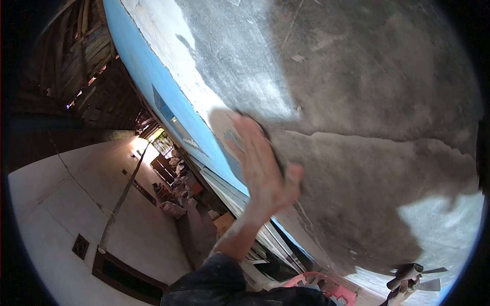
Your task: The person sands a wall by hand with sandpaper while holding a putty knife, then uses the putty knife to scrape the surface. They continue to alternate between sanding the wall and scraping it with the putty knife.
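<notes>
My left hand (263, 171) reaches up from a dark sleeve (209, 280) and lies against a grey cement wall (357, 92), with fingers stretched out and thumb apart. The hand is slightly blurred, and a brownish rounded shadow falls beside its fingertips. Under it the grey coat borders a pale strip (199, 92) and blue paint (138, 46). At the lower right edge, partly in shade, my right hand (403, 285) is closed around a scraper (429, 284) with a flat grey blade, close to the wall.
A red plastic chair (339, 290) stands low by the wall. Long boards (275, 239) lean beneath the blue edge. On the left, a passage with piled bags (173, 209) runs along a white wall (61, 199) with a pole (125, 204) against it.
</notes>
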A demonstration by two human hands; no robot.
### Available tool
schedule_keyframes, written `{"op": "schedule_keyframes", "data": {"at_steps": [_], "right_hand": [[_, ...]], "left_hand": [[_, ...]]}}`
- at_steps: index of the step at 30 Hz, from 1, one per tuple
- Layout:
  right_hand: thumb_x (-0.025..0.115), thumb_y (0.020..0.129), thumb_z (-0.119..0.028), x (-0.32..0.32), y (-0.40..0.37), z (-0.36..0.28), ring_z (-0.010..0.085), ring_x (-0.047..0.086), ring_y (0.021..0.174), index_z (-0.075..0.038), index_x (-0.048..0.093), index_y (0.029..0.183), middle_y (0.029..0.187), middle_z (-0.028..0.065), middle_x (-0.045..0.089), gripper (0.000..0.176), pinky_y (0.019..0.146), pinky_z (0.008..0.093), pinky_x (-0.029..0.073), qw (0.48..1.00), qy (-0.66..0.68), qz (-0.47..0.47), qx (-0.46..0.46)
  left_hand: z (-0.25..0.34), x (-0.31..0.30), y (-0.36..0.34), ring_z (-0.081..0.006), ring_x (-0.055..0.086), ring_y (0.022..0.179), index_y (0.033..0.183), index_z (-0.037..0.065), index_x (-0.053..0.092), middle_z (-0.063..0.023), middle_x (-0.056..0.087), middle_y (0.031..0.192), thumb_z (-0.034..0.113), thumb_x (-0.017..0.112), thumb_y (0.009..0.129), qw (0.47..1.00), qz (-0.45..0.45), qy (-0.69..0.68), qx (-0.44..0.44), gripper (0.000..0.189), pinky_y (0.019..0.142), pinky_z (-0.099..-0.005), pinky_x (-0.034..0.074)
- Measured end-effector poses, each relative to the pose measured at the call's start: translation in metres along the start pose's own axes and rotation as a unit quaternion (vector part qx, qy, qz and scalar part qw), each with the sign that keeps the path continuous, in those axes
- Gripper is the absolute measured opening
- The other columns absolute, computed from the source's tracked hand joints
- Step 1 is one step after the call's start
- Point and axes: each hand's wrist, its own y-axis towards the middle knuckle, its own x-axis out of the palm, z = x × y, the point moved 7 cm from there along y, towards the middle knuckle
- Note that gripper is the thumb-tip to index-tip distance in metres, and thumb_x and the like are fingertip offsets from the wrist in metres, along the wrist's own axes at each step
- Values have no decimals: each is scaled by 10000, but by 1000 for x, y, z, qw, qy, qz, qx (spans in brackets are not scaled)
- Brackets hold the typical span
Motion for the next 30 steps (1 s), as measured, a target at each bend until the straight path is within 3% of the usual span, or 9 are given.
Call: {"op": "schedule_keyframes", "data": {"at_steps": [4, 5, 12, 17, 21, 24, 28, 30], "right_hand": [[597, 866, -274, -7, -4, 9, 233, 574, 861, -22, 535, 1023, 953, 129, 572, 303, 785, 388, 471, 999, 37, 12, 19], [602, 864, -279, -8, -4, 10, 231, 571, 867, -20, 530, 1033, 961, 127, 568, 318, 789, 386, 469, 999, 45, 16, 23], [643, 853, -318, -14, -10, 20, 216, 552, 909, -6, 495, 1109, 1016, 115, 539, 430, 815, 371, 457, 997, 70, 29, 30], [671, 845, -346, -17, -12, 25, 205, 539, 938, 5, 469, 1163, 1055, 106, 519, 514, 834, 360, 448, 995, 81, 30, 43], [694, 839, -368, -15, -15, 22, 196, 528, 962, 13, 449, 1206, 1086, 99, 503, 583, 849, 352, 441, 994, 91, 43, 39], [694, 833, -372, -15, -17, 21, 211, 539, 957, 12, 423, 1246, 1088, 115, 511, 626, 839, 362, 450, 995, 79, 56, 25], [679, 824, -385, -19, -18, 24, 238, 562, 932, 11, 377, 1292, 1073, 143, 534, 683, 818, 389, 467, 994, 71, 72, 35], [652, 863, -352, -20, -19, 27, 228, 532, 989, 13, 368, 1316, 1160, 144, 501, 648, 869, 369, 435, 994, 91, 32, 50]], "left_hand": [[-33, -19, 44, -427, -9, 1434, 1455, -103, 13, -319, 23, 1523, 508, 250, 982, 991, 3, -4, -130, 808, 1106, -606, -16], [-28, -18, 42, -432, -11, 1433, 1454, -106, 11, -322, 39, 1519, 508, 244, 984, 989, 26, -56, -132, 808, 1106, -605, -19], [8, -2, -7, -448, -17, 1427, 1452, -113, 21, -345, 43, 1507, 525, 229, 981, 997, -28, -54, -40, 820, 1107, -601, -22], [-31, -20, 47, -448, -8, 1427, 1451, -116, 27, -344, 44, 1508, 465, 222, 1003, 995, 11, -16, -99, 759, 1111, -598, -4], [-7, -7, 20, -450, 25, 1424, 1438, -134, 67, -331, 37, 1514, 457, 287, 1001, 991, 80, -82, -66, 767, 1128, -568, 43], [7, 6, -9, -441, 19, 1427, 1440, -130, 65, -320, 26, 1520, 523, 306, 976, 969, 94, -197, -118, 837, 1130, -563, 34], [-13, -1, 8, -423, 14, 1433, 1461, -89, 65, -312, 40, 1522, 567, 299, 959, 995, 51, -44, -77, 858, 1125, -574, 11], [-25, -14, 35, -423, 5, 1434, 1466, -80, 61, -310, 44, 1524, 557, 285, 964, 989, 46, -61, -125, 841, 1123, -576, 5]]}}
